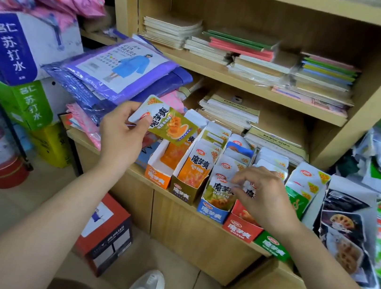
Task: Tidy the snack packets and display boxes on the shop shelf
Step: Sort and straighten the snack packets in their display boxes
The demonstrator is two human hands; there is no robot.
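Tidying looks partway — left hand (122,131) pinches gold-and-white foil snack packet (170,124) over orange cardboard display box (157,176), half empty; right hand (265,200) fingers curled, pinching white-topped packets (219,190) in blue cardboard display box (211,212)

- A white-and-gold snack packet (163,121) is hanging tilted above the orange box, with the left hand (122,131) pinching its white end.
- Five open-topped display boxes are sitting side by side along the shelf edge — orange box (157,177), gold box (182,192), blue box (211,213), red box (242,229), green box (273,247).
- A few orange packets (174,153) are leaning low inside the orange box.
- Orange-fronted packets (195,170) are standing upright in the gold box.
- Gold-fronted packets (219,193) are filling the blue box.
- White packets (250,193) are standing in the red box, with the right hand (263,195) pinching their tops.
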